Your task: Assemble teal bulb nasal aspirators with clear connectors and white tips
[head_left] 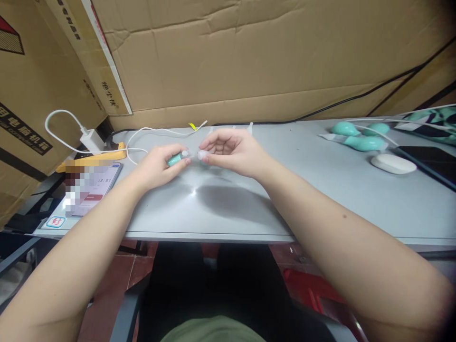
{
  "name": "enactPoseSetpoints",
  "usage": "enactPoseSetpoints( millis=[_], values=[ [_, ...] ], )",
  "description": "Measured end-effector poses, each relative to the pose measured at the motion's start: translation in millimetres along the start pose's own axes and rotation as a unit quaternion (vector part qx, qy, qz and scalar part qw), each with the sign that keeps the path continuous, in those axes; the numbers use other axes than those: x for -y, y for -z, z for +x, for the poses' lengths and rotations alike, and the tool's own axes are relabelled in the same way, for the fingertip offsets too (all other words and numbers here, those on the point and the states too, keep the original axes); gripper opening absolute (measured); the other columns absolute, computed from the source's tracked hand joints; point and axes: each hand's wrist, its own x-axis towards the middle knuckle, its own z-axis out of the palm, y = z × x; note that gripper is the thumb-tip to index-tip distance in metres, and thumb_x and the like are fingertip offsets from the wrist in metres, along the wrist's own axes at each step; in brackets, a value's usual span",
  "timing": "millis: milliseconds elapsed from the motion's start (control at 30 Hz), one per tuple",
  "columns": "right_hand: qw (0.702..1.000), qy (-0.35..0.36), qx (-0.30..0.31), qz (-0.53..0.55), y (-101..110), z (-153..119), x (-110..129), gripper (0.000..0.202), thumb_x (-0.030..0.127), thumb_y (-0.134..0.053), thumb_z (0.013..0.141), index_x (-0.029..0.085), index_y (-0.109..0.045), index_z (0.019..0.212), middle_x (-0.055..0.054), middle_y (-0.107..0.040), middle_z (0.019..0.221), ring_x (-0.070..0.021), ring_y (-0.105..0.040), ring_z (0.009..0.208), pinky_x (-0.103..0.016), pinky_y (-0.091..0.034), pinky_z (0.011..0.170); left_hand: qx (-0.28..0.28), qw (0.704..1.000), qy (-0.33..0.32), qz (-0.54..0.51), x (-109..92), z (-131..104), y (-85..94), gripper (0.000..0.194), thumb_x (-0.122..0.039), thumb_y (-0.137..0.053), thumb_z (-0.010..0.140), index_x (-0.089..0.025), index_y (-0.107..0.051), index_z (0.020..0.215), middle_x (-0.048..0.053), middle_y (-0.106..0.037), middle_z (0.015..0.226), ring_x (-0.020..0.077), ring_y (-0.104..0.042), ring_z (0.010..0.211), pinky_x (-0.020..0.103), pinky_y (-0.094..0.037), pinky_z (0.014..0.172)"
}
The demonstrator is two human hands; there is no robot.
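Note:
My left hand (160, 164) is closed around a small teal object (174, 159) with a whitish, translucent end that points to the right. Its exact kind cannot be made out. Just to the right, my right hand (231, 149) pinches a small translucent white piece (202, 155) between thumb and fingertips. A narrow gap parts the two hands, and whether something thin and clear spans it is too blurred to tell. Both hands are held over the grey table (228, 209), which carries a bright reflection and the right hand's shadow.
Several teal rounded objects (365, 142) with clear film lie at the right, near a white oval case (394, 163) and a dark tablet-like slab (431, 164). A phone (96, 187), an orange power strip (90, 159) and a white charger (92, 141) are left. Cardboard (228, 61) stands behind.

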Motion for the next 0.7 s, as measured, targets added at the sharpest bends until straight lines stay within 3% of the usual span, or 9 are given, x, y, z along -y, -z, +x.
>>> enactPoseSetpoints(
  millis=[200, 433, 700],
  values=[
    [0.999, 0.022, -0.037, -0.028, -3.2, 0.0, -3.1, 0.031, 0.039, -0.102, 0.079, 0.021, -0.083, 0.095, -0.004, -0.08, 0.094, -0.0191, -0.07, 0.086, -0.037, -0.063, 0.083, 0.016, 1.0, -0.019, -0.005, -5.7, -1.6, -1.8, 0.037, -0.053, -0.065, 0.107, -0.02, -0.084, 0.112, 0.006, -0.086, 0.107, 0.0218, -0.072, 0.092, 0.034, -0.054, 0.085],
    [0.997, 0.052, -0.024, -0.059, -3.7, -0.8, -7.6, 0.026, 0.037, -0.101, 0.084, 0.02, -0.086, 0.097, -0.006, -0.083, 0.1, -0.0215, -0.075, 0.093, -0.039, -0.064, 0.091, 0.005, 0.999, -0.038, -0.006, -8.8, -0.8, -1.9, 0.035, -0.048, -0.066, 0.107, -0.02, -0.086, 0.112, 0.005, -0.086, 0.104, 0.02, -0.072, 0.089, 0.031, -0.055, 0.084],
    [0.98, 0.133, -0.026, -0.148, 3.0, 2.3, -17.0, 0.026, 0.044, -0.096, 0.092, 0.021, -0.092, 0.103, -0.008, -0.088, 0.103, -0.023, -0.08, 0.094, -0.039, -0.066, 0.087, -0.023, 0.995, -0.097, 0.006, 0.5, 0.9, -5.5, 0.032, -0.045, -0.066, 0.108, -0.019, -0.084, 0.105, 0.006, -0.085, 0.098, 0.0191, -0.071, 0.085, 0.031, -0.053, 0.08]
  ],
)
